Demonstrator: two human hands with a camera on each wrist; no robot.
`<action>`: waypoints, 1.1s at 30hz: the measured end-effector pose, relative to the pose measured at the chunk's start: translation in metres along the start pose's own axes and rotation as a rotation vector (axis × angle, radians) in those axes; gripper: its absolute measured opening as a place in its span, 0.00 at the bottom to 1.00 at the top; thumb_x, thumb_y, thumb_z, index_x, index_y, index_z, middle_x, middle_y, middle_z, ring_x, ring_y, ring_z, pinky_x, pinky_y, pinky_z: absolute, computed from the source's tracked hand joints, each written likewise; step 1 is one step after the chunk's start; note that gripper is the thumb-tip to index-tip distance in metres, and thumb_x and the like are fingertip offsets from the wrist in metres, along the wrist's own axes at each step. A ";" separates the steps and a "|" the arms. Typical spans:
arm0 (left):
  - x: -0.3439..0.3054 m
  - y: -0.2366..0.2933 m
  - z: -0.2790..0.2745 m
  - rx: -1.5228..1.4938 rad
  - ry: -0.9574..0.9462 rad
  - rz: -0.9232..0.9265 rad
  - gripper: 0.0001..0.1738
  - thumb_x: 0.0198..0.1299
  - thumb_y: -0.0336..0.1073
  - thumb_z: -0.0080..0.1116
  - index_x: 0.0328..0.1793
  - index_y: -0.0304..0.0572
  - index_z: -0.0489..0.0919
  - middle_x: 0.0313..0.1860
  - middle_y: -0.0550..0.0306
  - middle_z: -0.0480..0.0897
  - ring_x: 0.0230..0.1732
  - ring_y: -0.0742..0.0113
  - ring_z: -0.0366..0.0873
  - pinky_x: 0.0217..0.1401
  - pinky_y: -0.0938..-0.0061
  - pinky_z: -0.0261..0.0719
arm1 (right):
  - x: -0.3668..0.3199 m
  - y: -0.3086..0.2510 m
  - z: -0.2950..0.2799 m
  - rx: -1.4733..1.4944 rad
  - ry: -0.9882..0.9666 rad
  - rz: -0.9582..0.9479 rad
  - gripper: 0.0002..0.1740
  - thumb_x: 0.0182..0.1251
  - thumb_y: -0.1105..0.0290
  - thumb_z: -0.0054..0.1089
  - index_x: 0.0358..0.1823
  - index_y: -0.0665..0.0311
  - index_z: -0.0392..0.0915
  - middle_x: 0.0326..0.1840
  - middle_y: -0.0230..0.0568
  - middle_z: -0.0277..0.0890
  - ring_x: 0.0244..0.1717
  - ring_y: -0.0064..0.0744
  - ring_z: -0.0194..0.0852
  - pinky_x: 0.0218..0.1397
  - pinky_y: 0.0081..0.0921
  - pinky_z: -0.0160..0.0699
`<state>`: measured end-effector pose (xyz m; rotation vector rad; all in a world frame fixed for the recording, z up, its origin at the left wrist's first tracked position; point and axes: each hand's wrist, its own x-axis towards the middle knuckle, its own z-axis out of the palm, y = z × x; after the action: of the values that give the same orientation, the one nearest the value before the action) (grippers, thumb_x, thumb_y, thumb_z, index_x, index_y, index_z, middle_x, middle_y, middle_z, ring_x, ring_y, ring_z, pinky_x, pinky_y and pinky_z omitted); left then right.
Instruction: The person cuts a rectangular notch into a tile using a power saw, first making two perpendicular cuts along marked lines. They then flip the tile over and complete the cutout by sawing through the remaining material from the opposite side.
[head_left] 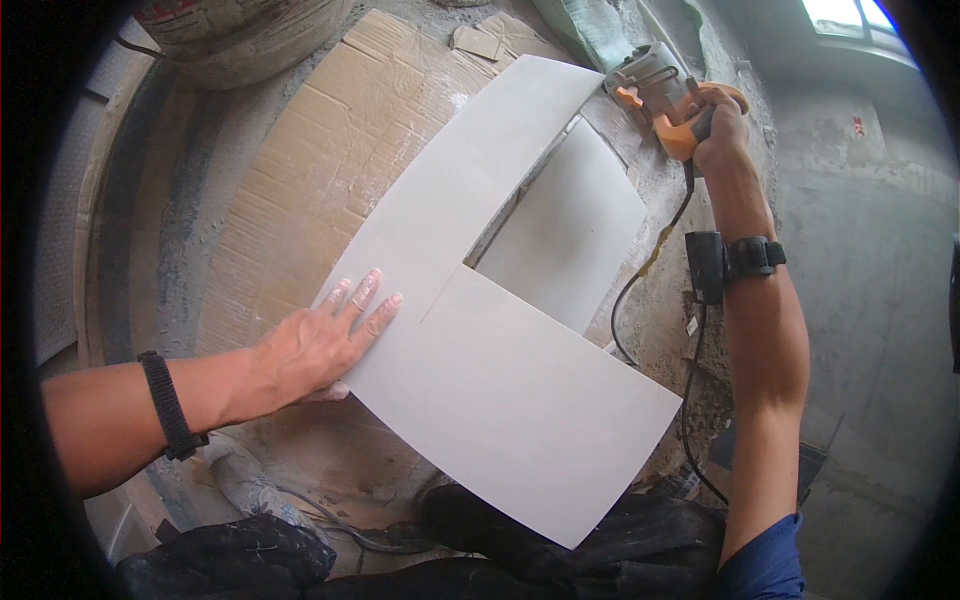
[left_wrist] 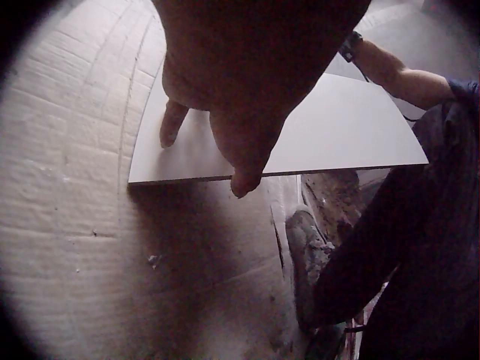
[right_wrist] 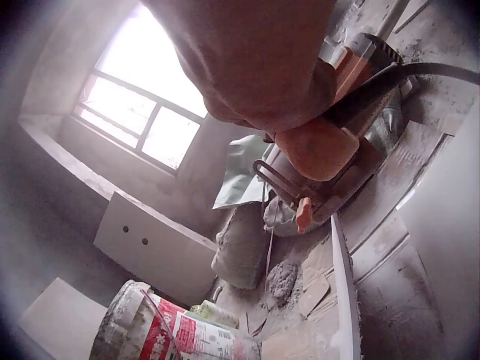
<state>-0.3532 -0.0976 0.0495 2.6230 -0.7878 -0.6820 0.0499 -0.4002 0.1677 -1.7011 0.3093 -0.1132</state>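
A large white tile (head_left: 520, 370) with a rectangular notch slants across the head view, a thin line running from the notch's inner corner. My left hand (head_left: 325, 345) rests on its left edge, fingers straight and spread on the face. In the left wrist view, the thumb (left_wrist: 244, 180) hangs over the edge. My right hand (head_left: 722, 125) grips an orange and grey handheld tile saw (head_left: 655, 80) by its handle, at the tile's far corner. The saw's blade is hidden. Through the notch another white piece (head_left: 570, 220) shows, lower down.
Dusty cardboard (head_left: 290, 200) covers the floor under the tile. A black cord (head_left: 640, 280) trails from the saw along the tile's right side. A stained bucket (head_left: 240, 35) stands at the far left. My dark-trousered legs (head_left: 600, 540) are close to the near edge.
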 end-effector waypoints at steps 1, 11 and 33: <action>-0.001 -0.001 0.000 -0.011 0.016 0.012 0.71 0.42 0.46 0.83 0.84 0.29 0.45 0.79 0.13 0.49 0.73 0.18 0.64 0.73 0.53 0.75 | -0.005 -0.002 0.002 0.005 0.004 -0.010 0.14 0.66 0.70 0.62 0.50 0.68 0.74 0.42 0.40 0.74 0.40 0.33 0.77 0.47 0.38 0.81; 0.002 -0.003 0.002 -0.009 -0.025 -0.023 0.71 0.42 0.46 0.83 0.84 0.31 0.44 0.80 0.14 0.48 0.74 0.19 0.62 0.73 0.53 0.74 | 0.017 0.010 -0.004 0.014 0.017 -0.027 0.20 0.65 0.72 0.64 0.56 0.69 0.73 0.46 0.44 0.76 0.42 0.36 0.81 0.49 0.41 0.85; 0.003 -0.003 -0.001 -0.022 -0.042 -0.035 0.72 0.42 0.47 0.83 0.85 0.32 0.43 0.80 0.14 0.47 0.76 0.20 0.61 0.75 0.54 0.73 | 0.015 0.012 -0.007 0.027 -0.046 -0.003 0.21 0.65 0.73 0.63 0.58 0.69 0.71 0.46 0.42 0.76 0.45 0.34 0.81 0.56 0.45 0.84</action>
<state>-0.3494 -0.0971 0.0483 2.6159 -0.7435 -0.7540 0.0612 -0.4123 0.1557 -1.6752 0.2700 -0.0799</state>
